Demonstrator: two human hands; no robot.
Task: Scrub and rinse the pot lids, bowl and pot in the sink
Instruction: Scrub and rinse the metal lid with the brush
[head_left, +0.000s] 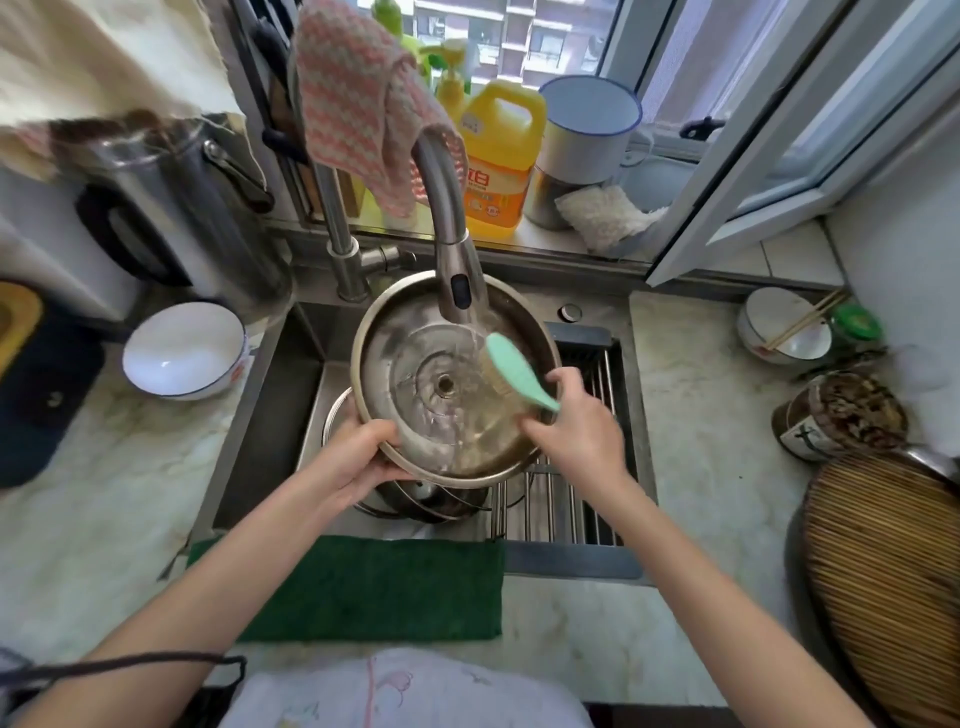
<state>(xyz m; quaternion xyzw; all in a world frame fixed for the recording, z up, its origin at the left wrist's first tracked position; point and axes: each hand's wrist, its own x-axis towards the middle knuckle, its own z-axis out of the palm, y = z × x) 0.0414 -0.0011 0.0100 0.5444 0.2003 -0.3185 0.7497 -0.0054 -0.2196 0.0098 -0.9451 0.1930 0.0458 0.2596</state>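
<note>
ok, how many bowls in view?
2. Left bowl on the counter beside the sink; right bowl on the far counter, chopsticks across it. The lid may hide more in the sink.

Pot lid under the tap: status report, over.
Left hand grips round steel pot lid by near rim. Right hand holds mint-green brush, bristles on lid. Grey faucet running onto it, spout close over far rim.

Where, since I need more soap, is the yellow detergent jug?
Head view: the yellow detergent jug stands on the window ledge behind the sink, between the faucet (left) and white enamel mug (right).
</note>
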